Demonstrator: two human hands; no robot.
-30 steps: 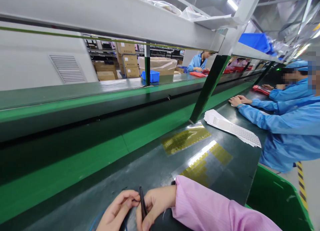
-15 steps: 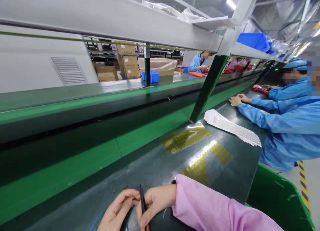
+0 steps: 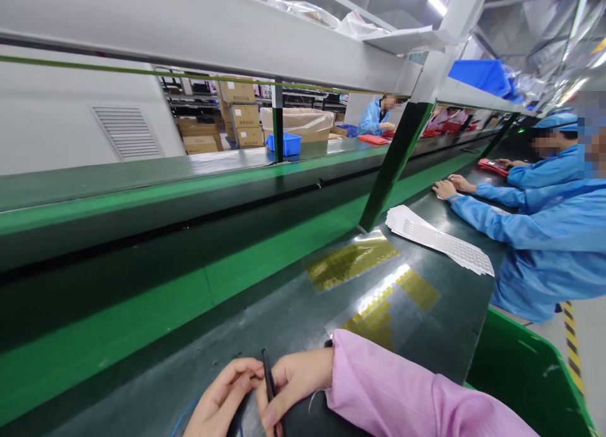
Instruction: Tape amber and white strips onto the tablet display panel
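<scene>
At the lower middle, my right hand [image 3: 291, 386] in a pink sleeve grips slim black tweezers [image 3: 269, 377], their upper end rising past the fingers. Close beside it on the left is my left hand [image 3: 225, 393]. Its fingers are curled with the tips together near the tweezers; anything between them is hidden. A blue cord [image 3: 182, 417] runs by the left wrist. Beyond my right sleeve, clear sheets with yellow film pieces [image 3: 379, 311] lie on the dark worktable [image 3: 293, 323]. Another yellow film sheet [image 3: 350, 260] lies farther back.
A stack of white label sheets [image 3: 440, 238] lies to the right. Past it, a co-worker's blue sleeve [image 3: 492, 219] reaches over the table. A green bin [image 3: 525, 367] stands below the right edge. A green belt [image 3: 208, 292] runs along the back, under a slanted post [image 3: 398, 165].
A seam and specks on the green belt have shifted left. My hands and the tweezers stay almost in place, with only slight finger movement.
</scene>
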